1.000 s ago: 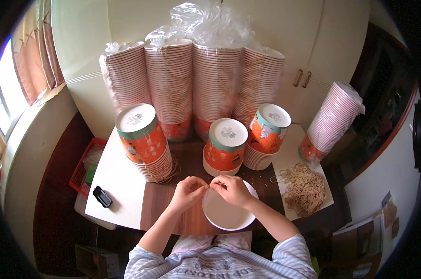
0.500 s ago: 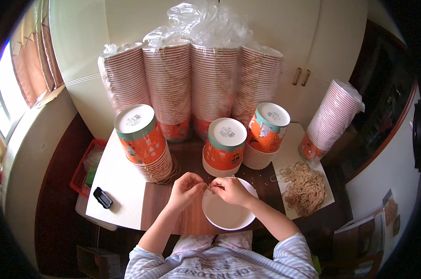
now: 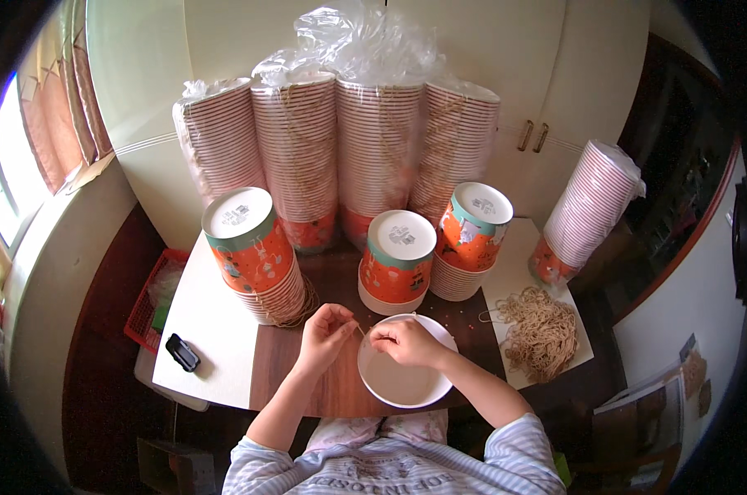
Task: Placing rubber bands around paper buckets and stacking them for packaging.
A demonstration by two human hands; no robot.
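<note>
Above the rim of an open white paper bucket (image 3: 405,384), both hands are close together with a thin tan string (image 3: 360,330) between them. My left hand (image 3: 327,337) pinches one part of it with thumb and forefinger. Just right of it, my right hand (image 3: 406,341) is closed over the bucket's far side, its fingertips at the string; the exact grip is hard to see. Behind the bucket stands an upside-down orange and green paper bucket (image 3: 396,272). A tangled heap of tan string (image 3: 542,334) lies on the table to the right.
Upside-down stacks of buckets stand left (image 3: 262,256) and right (image 3: 472,235). Tall plastic-wrapped stacks (image 3: 295,148) line the back, with another wrapped stack (image 3: 592,202) far right. A small black case (image 3: 182,352) lies at left, near a red basket (image 3: 143,318).
My hands have drawn slightly apart, the left one moving a little left, so a short length of string shows between them. The buckets and the heap have stayed in place.
</note>
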